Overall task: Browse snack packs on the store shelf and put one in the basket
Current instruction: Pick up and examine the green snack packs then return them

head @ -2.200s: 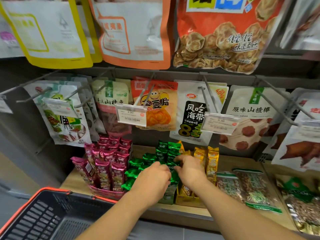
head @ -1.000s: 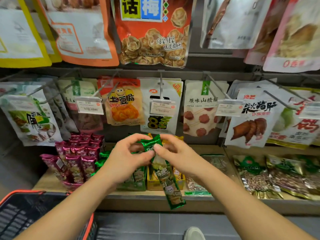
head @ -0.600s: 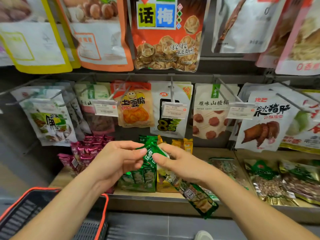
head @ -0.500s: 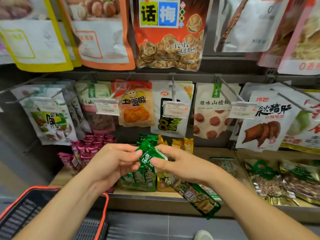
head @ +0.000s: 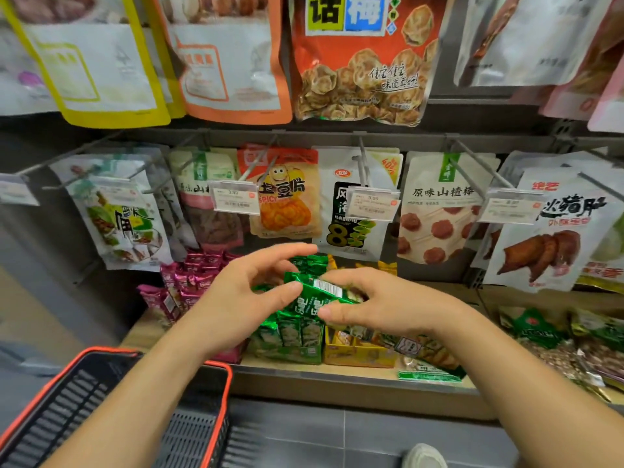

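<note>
Hanging packs (head: 290, 217) and price tags (head: 371, 204) crowd mid-frame above the shelf (head: 337, 380); lower left, the basket (head: 227, 374) lies open from above.

white price tags (head: 236, 201) on metal peg hooks (head: 360, 155), grey floor tiles (head: 371, 440), a pale shoe toe (head: 423, 456) below

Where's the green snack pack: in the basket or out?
Out. The right hand pinches the green snack pack in front of the shelf, the left hand touches it; the basket sits lower left, apart from it.
</note>
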`<action>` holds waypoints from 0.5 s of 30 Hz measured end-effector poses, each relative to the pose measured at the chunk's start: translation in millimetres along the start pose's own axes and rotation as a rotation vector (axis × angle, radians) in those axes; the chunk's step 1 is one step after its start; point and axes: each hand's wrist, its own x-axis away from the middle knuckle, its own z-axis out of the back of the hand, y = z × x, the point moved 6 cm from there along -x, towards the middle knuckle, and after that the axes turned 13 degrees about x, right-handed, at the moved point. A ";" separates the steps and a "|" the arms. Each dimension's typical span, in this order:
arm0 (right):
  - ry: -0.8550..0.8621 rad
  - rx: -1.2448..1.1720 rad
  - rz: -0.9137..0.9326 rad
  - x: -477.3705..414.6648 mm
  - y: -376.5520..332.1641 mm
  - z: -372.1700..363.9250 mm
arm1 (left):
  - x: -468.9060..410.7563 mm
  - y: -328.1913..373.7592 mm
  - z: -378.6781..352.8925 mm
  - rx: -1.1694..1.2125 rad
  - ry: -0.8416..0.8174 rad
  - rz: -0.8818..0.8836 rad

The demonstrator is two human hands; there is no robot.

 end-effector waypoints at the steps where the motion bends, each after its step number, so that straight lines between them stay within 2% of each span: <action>1: -0.027 0.013 -0.003 -0.7 -1.0 -1.4 | 0.5 4.2 -0.6 -0.106 -0.023 -0.041; 3: -0.074 0.026 -0.025 -2.2 -0.9 -2.1 | 0.7 8.7 2.2 -0.192 0.029 -0.076; 7: -0.194 0.060 -0.070 1.2 7.0 0.3 | 1.0 6.7 9.6 -0.188 0.164 -0.033; 11: -0.298 0.211 -0.277 20.2 36.8 12.9 | 0.9 6.2 37.0 -0.264 0.331 -0.017; 15: -0.172 -0.024 -0.305 33.6 51.0 33.6 | 2.8 -2.8 68.6 -0.384 0.398 0.075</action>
